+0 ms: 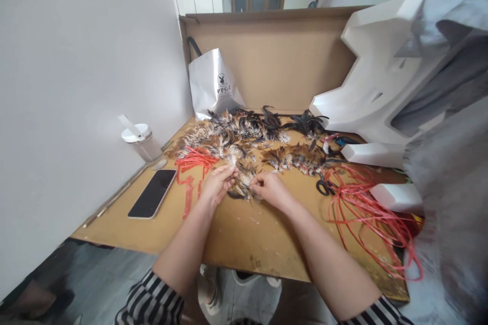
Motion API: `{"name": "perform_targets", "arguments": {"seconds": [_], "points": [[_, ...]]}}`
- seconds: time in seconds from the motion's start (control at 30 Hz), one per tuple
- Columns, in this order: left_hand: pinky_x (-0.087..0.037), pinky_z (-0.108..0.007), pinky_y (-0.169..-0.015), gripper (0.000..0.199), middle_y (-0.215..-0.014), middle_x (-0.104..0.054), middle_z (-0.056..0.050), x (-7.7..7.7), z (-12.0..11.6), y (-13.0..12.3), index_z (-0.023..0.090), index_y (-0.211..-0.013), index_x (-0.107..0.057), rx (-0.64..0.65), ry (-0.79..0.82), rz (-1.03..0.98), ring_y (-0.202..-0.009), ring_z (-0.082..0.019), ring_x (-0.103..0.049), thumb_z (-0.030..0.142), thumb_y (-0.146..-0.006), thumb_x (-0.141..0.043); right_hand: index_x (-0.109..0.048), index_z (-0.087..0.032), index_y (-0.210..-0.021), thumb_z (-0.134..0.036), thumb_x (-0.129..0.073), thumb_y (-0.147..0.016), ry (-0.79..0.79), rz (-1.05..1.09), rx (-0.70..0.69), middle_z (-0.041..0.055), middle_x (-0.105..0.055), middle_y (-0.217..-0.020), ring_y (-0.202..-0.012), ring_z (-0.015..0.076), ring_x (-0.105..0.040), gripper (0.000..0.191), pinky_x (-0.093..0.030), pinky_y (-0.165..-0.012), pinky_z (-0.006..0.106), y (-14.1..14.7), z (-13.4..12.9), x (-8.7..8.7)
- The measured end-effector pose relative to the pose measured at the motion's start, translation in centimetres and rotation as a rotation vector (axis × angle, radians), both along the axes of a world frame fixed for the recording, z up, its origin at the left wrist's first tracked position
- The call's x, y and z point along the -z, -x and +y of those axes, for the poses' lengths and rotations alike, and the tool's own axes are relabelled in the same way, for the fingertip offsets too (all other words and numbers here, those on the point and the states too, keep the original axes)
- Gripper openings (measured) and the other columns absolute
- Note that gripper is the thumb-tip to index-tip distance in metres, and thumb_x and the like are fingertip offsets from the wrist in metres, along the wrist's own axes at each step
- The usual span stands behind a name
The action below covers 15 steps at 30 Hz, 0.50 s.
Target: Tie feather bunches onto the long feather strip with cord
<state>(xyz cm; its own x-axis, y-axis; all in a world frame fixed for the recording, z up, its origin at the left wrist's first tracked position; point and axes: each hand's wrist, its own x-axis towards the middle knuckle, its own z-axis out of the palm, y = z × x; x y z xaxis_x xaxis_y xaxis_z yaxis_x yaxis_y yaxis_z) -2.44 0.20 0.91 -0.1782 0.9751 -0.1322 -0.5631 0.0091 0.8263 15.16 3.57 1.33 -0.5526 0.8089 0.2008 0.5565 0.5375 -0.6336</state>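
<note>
Near the middle of the table, my left hand (220, 183) has thumb and fingertips pinched on the pale fluffy end of some feathers. My right hand (272, 189) is closed too, its fingertips pinching at the right edge of a small brown and black feather bunch (244, 183) between both hands. Just beyond, a long heap of brown, black and white feathers (244, 127) spreads across the table. Another brown feather bunch (299, 156) lies to the right. Red plastic strips (196, 158) rest left of my left hand.
A phone (153, 194) and a lidded cup (142, 143) are on the left. On the right are black-handled scissors (325, 186), tangled red plastic strings (366, 213) and white foam pieces (381, 76). A silver bag (214, 84) leans at the back by the cardboard wall (290, 56).
</note>
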Motion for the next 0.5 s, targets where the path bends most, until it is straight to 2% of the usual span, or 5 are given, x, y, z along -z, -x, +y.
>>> {"name": "perform_targets", "arguments": {"seconds": [0.17, 0.27, 0.37, 0.5], "points": [[-0.041, -0.014, -0.051, 0.018, -0.067, -0.063, -0.003, -0.1, 0.0, 0.0, 0.009, -0.074, -0.063, 0.022, 0.012, 0.01, -0.058, -0.006, -0.055, 0.018, -0.06, -0.071, -0.063, -0.018, -0.064, -0.023, -0.054, -0.067, -0.137, -0.233, 0.036, 0.0035, -0.063, -0.073, -0.065, 0.0133, -0.052, 0.011, -0.03, -0.057, 0.023, 1.0, -1.4, -0.3], [-0.04, -0.014, -0.05, 0.02, -0.067, -0.062, -0.003, -0.2, -0.1, 0.0, 0.009, -0.073, -0.064, 0.052, 0.005, 0.037, -0.056, -0.005, -0.054, 0.02, -0.059, -0.072, -0.063, -0.019, -0.064, -0.02, -0.051, -0.067, -0.159, -0.331, 0.045, 0.0049, -0.062, -0.073, -0.066, 0.0144, -0.053, 0.013, -0.029, -0.057, 0.024, 1.4, -1.8, -0.3], [-0.039, -0.013, -0.049, 0.02, -0.067, -0.062, -0.003, -0.2, -0.2, 0.0, 0.009, -0.071, -0.064, 0.062, -0.011, 0.075, -0.056, -0.004, -0.054, 0.021, -0.058, -0.073, -0.062, -0.018, -0.063, -0.015, -0.048, -0.068, -0.166, -0.312, 0.028, 0.0048, -0.062, -0.072, -0.066, 0.0137, -0.052, 0.015, -0.03, -0.057, 0.023, 1.5, -1.8, -0.2], [-0.04, -0.013, -0.05, 0.022, -0.068, -0.063, -0.004, -0.1, -0.2, -0.1, 0.009, -0.073, -0.065, 0.103, -0.009, 0.138, -0.057, -0.005, -0.054, 0.024, -0.06, -0.073, -0.06, -0.018, -0.064, -0.013, -0.047, -0.069, -0.183, -0.177, -0.018, 0.0024, -0.059, -0.07, -0.063, 0.0114, -0.05, 0.015, -0.031, -0.058, 0.021, 0.8, -1.3, -0.5]]}}
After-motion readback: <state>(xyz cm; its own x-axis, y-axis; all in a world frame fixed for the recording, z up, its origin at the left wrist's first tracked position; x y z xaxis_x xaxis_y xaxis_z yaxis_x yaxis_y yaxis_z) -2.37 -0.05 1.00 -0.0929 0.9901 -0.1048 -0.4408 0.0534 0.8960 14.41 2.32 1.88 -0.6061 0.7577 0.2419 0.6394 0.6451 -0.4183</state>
